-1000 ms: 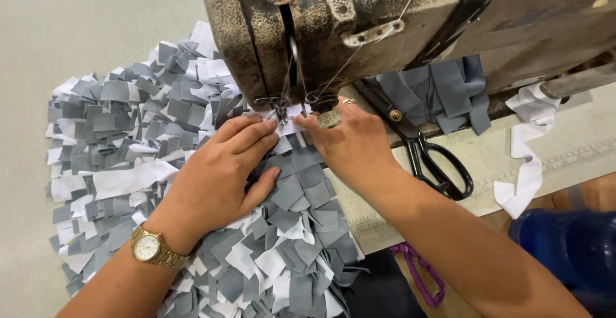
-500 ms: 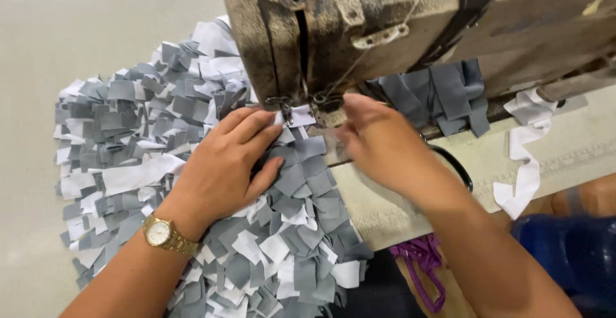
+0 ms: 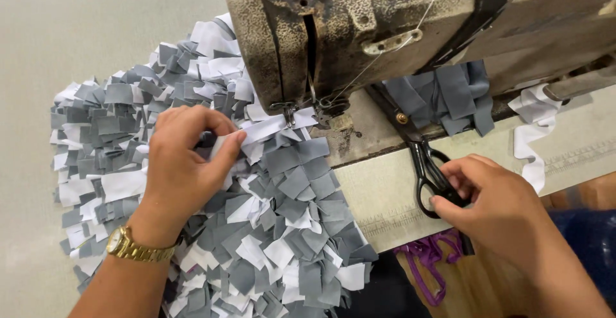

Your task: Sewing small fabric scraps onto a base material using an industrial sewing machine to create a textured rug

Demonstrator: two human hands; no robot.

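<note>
From the head camera, the one view here, the rag mat spreads across the pale table from about nine o'clock to six o'clock of the frame, its upper edge tucked beneath the needle of the old sewing machine at twelve o'clock. It is a shaggy sheet of short grey and white fabric strips, overlapping like scales, with loose ends standing up everywhere.

It looks soft and floppy, fairly light strip by strip but bulky as a whole, so it probably drags and sags off the table edge rather than sliding cleanly. Nothing about it seems fragile or slippery. A firm hold likely comes from pinching a fold of the backing near the needle, not from tugging single strips.

The left hand, wearing a gold wristwatch, lies on the mat at about eight o'clock of the needle, thumb and forefinger pinched together on a white strip that runs towards the presser foot.

The right hand sits at four o'clock, well apart from the left, fingers curled around the loops of black scissors that lie on the machine bed; the blades point up towards eleven o'clock. A bundle of grey strips and a loose white strip rest behind, near two o'clock.
</note>
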